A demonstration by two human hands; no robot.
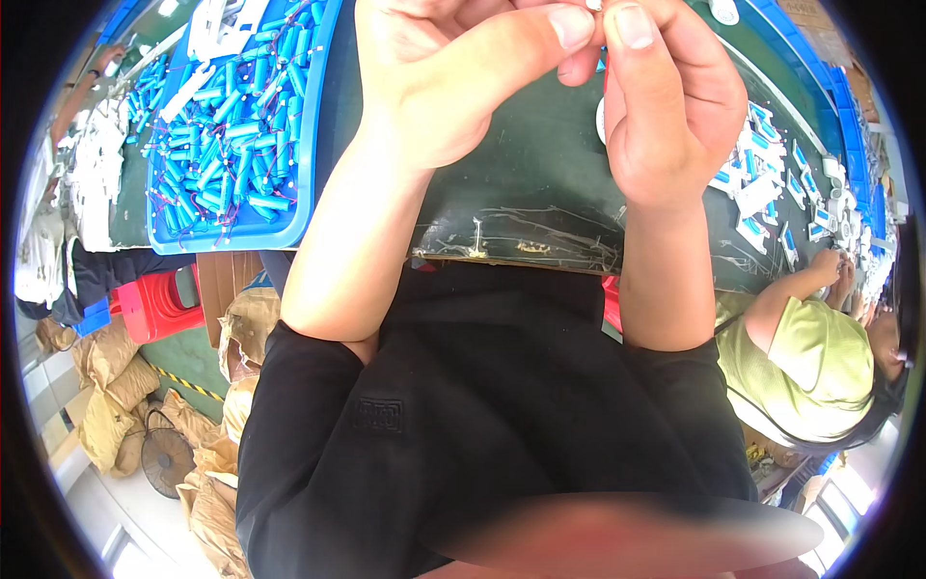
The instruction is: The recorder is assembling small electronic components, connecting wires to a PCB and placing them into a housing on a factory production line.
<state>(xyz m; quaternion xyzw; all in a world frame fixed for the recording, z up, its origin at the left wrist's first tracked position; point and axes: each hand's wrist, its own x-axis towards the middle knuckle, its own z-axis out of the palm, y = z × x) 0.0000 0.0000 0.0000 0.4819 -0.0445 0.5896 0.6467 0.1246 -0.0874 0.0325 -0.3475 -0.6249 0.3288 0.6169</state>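
At the top edge, over the table, my two hands meet fingertip to fingertip. The thumb and fingers of my left hand (439,92) are pinched together. My right hand (666,111) is closed too, its thumb pressed against the curled fingers. Between the fingertips shows a small white piece (594,4), cut off by the picture's edge, so its kind cannot be told. A little blue and red shows beneath the fingers, mostly hidden. Left of my left hand stands a blue tray (307,183) heaped with blue cylindrical battery cells (227,145) with thin dark red wires.
The dark green table (521,207) has a scuffed front edge. White and blue parts (757,183) lie at the right. A co-worker in a yellow-green shirt (810,372) sits there, hands at the table. At the lower left are a red stool (159,304), brown sacks (116,386) and a fan (168,461).
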